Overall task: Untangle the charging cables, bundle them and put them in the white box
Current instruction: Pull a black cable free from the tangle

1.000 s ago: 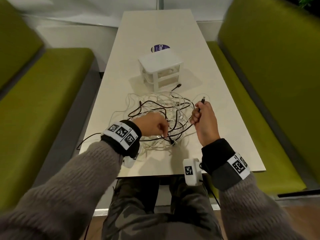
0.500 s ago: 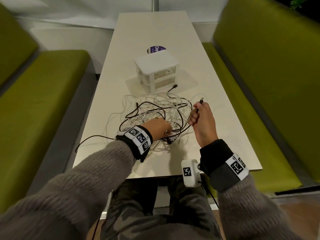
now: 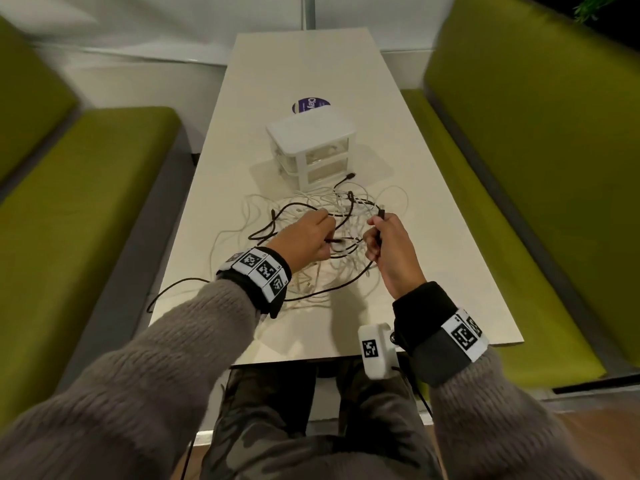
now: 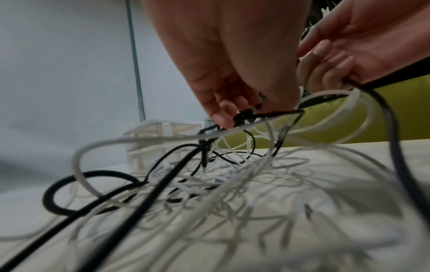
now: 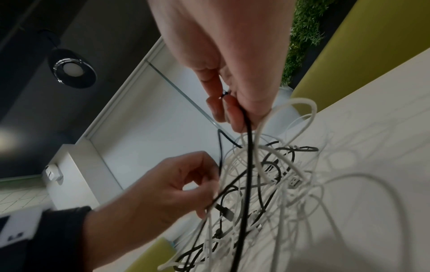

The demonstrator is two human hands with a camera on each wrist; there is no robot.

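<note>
Head view: tangled black and white cables (image 3: 322,233) lie on the cream table (image 3: 433,237) between green benches (image 3: 86,188), near the white box (image 3: 310,145); strand crossings unreadable. Left wrist view: left hand (image 4: 235,60) pinches a black cable (image 4: 246,115). Right wrist view: right hand (image 5: 230,55) clamps another black cable (image 5: 248,147); its plug is hidden.

Café-style booth: green benches (image 3: 540,140), table (image 3: 433,237)

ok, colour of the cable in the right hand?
Black cable, gripped by the right hand; right wrist view shows it best.
</note>
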